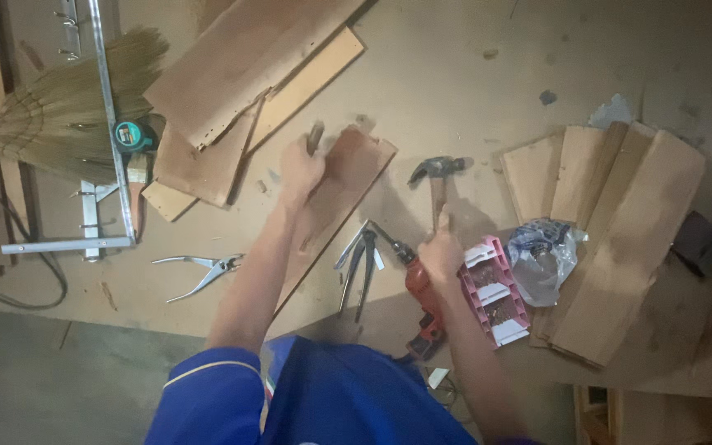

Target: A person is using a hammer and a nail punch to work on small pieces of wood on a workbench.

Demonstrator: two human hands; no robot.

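Here, nearest me, I see my right hand [441,251] closed round the hammer [437,177], its handle running away toward the head; further out my left hand [301,167] grips the upper end of the slanting board [335,202]; the hammer head hangs just right of that end.

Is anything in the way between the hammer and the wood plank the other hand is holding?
Nothing visible. The right hand holds the hammer raised beside the plank that the left hand steadies; only bare board lies between them.

Single head view, steeply down, close over workboard [455,74].
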